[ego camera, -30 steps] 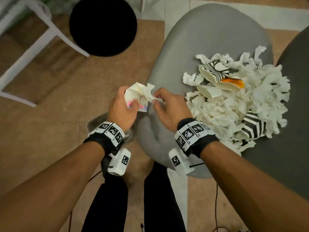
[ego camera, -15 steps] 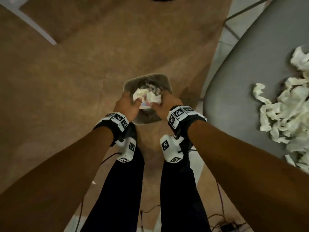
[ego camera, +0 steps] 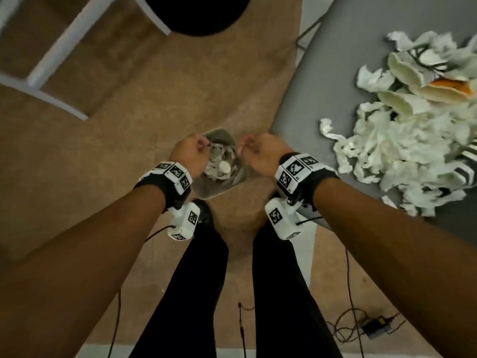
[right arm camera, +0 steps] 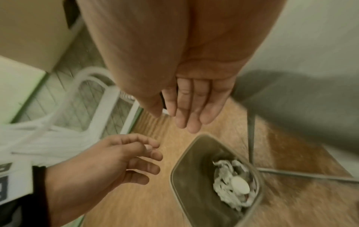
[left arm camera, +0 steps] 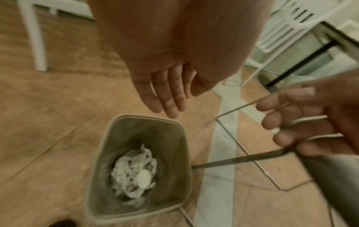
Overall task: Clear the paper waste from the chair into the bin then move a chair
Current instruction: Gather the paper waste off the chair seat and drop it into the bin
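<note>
Clearly this is the emptying step, judged from how things lie: both hands hang over the bin holding nothing. Going left to right in the head view, a white-framed piece of furniture [ego camera: 49, 71] crosses the upper left above the tan wood-look floor [ego camera: 90, 164], and a round black seat [ego camera: 198, 11] sits at the top centre. Just left of centre the left hand [ego camera: 189, 155] hovers at the bin's left rim; the left wrist view shows its fingers [left arm camera: 167, 98] straight and relaxed, gripping nothing. Between the hands stands the small grey rectangular plastic bin [ego camera: 220, 187], with crumpled white paper strips [left arm camera: 134, 170] and a small white round lid-like piece [left arm camera: 143, 179] lying at its bottom. Right of it the right hand [ego camera: 260, 153] hovers at the other rim, fingers loosely spread and empty in its own wrist view [right arm camera: 192, 107]. Filling the right side of the frame is the grey upholstered chair seat [ego camera: 322, 86], and on it, near the right edge, the large heap of torn white paper waste [ego camera: 402, 140] mixed with striped and orange scraps. Most of the clearing seems left to do. The next move probably calls for both hands to swing right to the heap, gather a fresh bunch firmly so that loose shreds do not fall on the floor, and carry it back over the bin; moving a chair comes after.
</note>
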### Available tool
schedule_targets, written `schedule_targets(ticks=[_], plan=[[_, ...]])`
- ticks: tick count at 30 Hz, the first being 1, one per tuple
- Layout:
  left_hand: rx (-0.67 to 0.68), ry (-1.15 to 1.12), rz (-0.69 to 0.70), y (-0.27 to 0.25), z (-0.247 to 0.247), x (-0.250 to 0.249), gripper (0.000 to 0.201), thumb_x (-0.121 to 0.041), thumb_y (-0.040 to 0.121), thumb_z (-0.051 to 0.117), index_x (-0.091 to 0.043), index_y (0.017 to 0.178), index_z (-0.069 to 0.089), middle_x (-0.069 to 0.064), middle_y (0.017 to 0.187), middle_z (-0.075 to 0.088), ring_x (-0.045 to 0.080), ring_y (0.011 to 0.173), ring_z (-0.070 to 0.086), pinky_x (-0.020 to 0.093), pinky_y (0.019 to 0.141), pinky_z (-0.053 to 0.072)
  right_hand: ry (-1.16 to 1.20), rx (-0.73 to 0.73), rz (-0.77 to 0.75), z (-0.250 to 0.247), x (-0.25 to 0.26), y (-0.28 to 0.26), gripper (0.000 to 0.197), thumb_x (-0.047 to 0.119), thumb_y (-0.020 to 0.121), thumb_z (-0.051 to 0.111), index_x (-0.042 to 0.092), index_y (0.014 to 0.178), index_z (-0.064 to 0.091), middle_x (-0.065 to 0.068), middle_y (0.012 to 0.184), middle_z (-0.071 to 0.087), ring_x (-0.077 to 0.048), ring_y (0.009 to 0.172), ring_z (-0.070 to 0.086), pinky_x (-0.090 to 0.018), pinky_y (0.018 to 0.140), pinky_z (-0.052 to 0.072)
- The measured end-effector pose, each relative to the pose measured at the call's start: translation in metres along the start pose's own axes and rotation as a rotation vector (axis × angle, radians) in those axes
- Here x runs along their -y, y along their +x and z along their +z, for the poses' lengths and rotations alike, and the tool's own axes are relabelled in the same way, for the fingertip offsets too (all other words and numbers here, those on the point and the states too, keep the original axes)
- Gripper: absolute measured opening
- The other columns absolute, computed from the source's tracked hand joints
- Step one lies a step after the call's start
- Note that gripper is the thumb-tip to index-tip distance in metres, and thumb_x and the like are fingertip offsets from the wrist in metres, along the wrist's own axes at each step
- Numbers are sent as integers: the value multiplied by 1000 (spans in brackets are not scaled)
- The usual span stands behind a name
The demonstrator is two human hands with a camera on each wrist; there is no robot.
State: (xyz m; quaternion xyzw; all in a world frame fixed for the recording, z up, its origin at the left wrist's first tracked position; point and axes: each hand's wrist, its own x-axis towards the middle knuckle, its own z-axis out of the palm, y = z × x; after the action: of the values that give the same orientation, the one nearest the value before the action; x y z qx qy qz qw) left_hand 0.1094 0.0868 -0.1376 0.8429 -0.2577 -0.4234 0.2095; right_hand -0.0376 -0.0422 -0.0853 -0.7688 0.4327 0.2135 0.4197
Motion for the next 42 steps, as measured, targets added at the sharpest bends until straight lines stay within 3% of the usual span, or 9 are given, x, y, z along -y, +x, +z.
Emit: schedule_targets(ticks=[6,10,16,19,25,29,34,37,42], plan=[[-50,88,253,-22,8,-24,23,-19,91,54,-24,112,61,-4,93,68,23,84,66,39,82,54,148,-67,-66,-3,0,-22,20,27,94,56,21,110,67,-3,105,74,-21,98,68,-32,91,52],[96,242,532,-20,88,-137,47,-36,84,61,-34,129,48,-7,118,57,18,103,60,40,88,52,144,-279,-10,-84,-91,-50,24,29,97,57,18,116,66,0,109,73,-16,95,67,-32,90,52],[86,346,514,0,145,-168,32,-17,92,56,-27,122,61,5,115,53,28,105,56,38,89,49,50,-450,40,-144,-156,-69,27,33,98,55,20,119,64,4,110,67,-13,94,61,-27,86,48],[34,185,550,1,141,-165,26,-3,90,51,-16,107,68,7,109,58,25,98,57,29,88,46,-107,-588,81,-156,-175,-60,42,43,92,60,23,129,57,-1,132,56,-24,122,51,-40,104,43],[-96,66,437,-5,114,-162,26,5,82,45,-16,94,54,5,91,63,25,82,58,35,71,48,-267,-470,363,-161,-197,-35,57,30,92,59,21,145,38,-15,135,56,-41,127,50,-56,106,34],[-126,-23,411,-6,113,-162,8,-16,89,38,-18,92,45,5,94,52,19,81,47,30,72,36,-249,-545,304,-165,-191,-26,34,22,97,51,22,131,60,-13,129,61,-38,124,52,-53,105,36],[-78,51,356,-5,120,-152,54,-60,95,27,-19,93,62,5,99,53,19,86,50,31,82,40,-164,-695,177,-168,-183,-27,33,33,101,47,17,128,59,-11,129,57,-35,122,53,-50,103,42],[-78,86,310,-3,123,-147,34,-36,101,38,-27,68,44,3,89,43,15,69,45,31,75,40,-100,-741,121,-171,-183,-28,35,37,102,46,15,125,61,-10,129,56,-31,118,55,-43,102,43],[1,173,345,-3,120,-131,37,7,87,42,-16,111,59,4,118,48,16,94,56,25,92,46,108,-795,66,-167,-171,-35,35,34,104,38,5,120,50,-11,104,57,-21,89,49,-30,74,37]])
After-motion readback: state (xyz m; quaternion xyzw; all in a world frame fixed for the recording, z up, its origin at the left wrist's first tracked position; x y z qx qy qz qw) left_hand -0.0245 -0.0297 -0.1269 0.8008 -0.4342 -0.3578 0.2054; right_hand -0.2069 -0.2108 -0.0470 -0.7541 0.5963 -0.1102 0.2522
